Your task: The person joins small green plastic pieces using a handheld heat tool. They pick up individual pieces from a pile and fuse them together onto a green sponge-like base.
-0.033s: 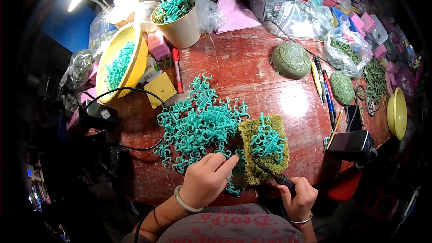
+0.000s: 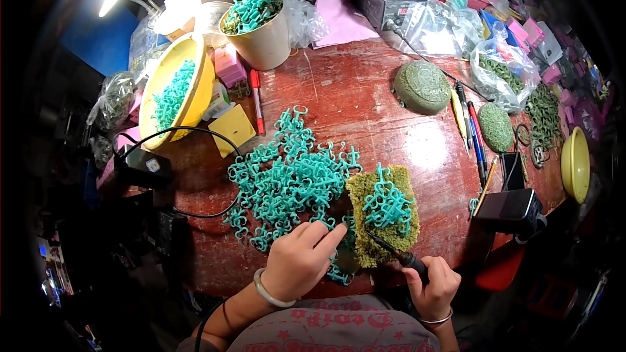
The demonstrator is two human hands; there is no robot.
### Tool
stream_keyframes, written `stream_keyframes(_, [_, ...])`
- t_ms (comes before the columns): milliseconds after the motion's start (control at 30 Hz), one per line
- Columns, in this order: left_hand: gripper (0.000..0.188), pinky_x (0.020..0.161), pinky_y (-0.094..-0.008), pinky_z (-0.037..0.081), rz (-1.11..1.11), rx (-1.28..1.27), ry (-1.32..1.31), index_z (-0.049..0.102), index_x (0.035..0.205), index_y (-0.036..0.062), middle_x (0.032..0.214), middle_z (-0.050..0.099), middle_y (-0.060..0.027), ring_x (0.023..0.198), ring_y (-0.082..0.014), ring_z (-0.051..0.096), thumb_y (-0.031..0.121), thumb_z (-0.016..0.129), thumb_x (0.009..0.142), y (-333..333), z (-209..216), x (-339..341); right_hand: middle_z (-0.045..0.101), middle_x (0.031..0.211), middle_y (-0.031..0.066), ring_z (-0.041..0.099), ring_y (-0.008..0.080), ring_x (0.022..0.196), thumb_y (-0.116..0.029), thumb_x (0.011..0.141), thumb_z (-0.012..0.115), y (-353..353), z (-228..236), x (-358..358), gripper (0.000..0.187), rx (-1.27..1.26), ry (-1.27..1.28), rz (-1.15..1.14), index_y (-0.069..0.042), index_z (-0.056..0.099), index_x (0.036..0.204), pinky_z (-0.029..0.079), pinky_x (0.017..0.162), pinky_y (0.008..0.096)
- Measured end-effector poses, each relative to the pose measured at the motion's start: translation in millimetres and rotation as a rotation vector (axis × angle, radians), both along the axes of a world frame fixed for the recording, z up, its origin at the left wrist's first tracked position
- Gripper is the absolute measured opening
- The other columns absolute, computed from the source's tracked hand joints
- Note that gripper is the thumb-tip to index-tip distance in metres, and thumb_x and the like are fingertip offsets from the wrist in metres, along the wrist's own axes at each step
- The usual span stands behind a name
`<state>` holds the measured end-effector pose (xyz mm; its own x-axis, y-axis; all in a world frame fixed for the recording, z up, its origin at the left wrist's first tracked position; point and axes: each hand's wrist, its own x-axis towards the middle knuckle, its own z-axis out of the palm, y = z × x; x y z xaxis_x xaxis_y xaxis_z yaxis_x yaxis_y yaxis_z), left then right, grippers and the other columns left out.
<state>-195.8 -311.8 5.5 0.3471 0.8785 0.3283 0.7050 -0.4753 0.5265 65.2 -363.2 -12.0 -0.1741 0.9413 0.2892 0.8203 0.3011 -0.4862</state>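
Observation:
My right hand (image 2: 435, 288) is closed round the black handle of a soldering iron (image 2: 412, 262). Its dark tip points up and left over the lower part of a fuzzy yellow-green pad (image 2: 357, 205). On this pad lies a cluster of teal hook-shaped pieces (image 2: 388, 207). My left hand (image 2: 297, 262) has its fingers bent, with the index finger reaching to a few teal pieces beside the pad's left edge. What its thumb and fingertips pinch, if anything, is hidden. A large loose heap of the same teal pieces (image 2: 287, 179) spreads just beyond my left hand.
A yellow bowl (image 2: 203, 91) and a white bucket (image 2: 264, 49) hold more teal pieces at the back left. A black cable (image 2: 229, 140) loops left of the heap. Right are a round green block (image 2: 422, 88), pens (image 2: 474, 132), a black box-like device (image 2: 510, 207) and plastic bags (image 2: 499, 72).

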Motion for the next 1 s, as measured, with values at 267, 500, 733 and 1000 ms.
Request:
stream_keyframes(267, [0.026,0.054,-0.0335,0.048,0.066,-0.011,0.051,0.068,0.097,0.0026,0.074,0.055,-0.0076,0.063,-0.0242,0.058,-0.006,0.071,0.072,0.8,4.7,-3.1,0.051,0.063,0.0085,0.054,0.0269,0.052,-0.031,0.082,0.079,-0.9,-2.0,1.7,0.035,0.010,0.005,-0.010,-0.002,0.059,0.082,0.039,0.045,0.0355])
stream_keyframes(500, [0.007,0.054,-0.0254,0.046,0.218,-0.276,-0.605,0.060,0.093,-0.0006,0.087,0.064,-0.0077,0.069,-0.0103,0.059,-0.003,0.064,0.087,-10.5,8.6,-18.6,0.051,0.063,0.0085,0.054,0.0267,0.052,-0.030,0.082,0.080,0.5,0.0,-0.1,0.035,0.011,-0.001,-0.006,-0.002,0.059,0.082,0.039,0.045,0.0354])
stream_keyframes(733, [0.014,0.048,-0.0195,0.038,0.261,-1.172,-1.403,0.054,0.095,0.0023,0.090,0.062,-0.0082,0.064,-0.0062,0.055,-0.002,0.067,0.090,-24.1,7.6,-24.1,0.052,0.064,0.0087,0.054,0.0267,0.053,-0.029,0.081,0.080,-0.7,-0.1,-0.1,0.035,0.003,0.005,-0.001,-0.002,0.059,0.083,0.039,0.045,0.0354])
stream_keyframes(1000, [0.027,0.047,-0.0211,0.031,0.265,-1.320,-1.358,0.055,0.112,0.0033,0.093,0.060,-0.0079,0.063,-0.0065,0.050,-0.005,0.067,0.089,-21.3,10.2,-18.1,0.051,0.064,0.0087,0.053,0.0272,0.053,-0.031,0.083,0.078,-1.9,10.8,0.2,0.034,0.012,-0.047,-0.018,-0.002,0.060,0.083,0.039,0.046,0.0363])
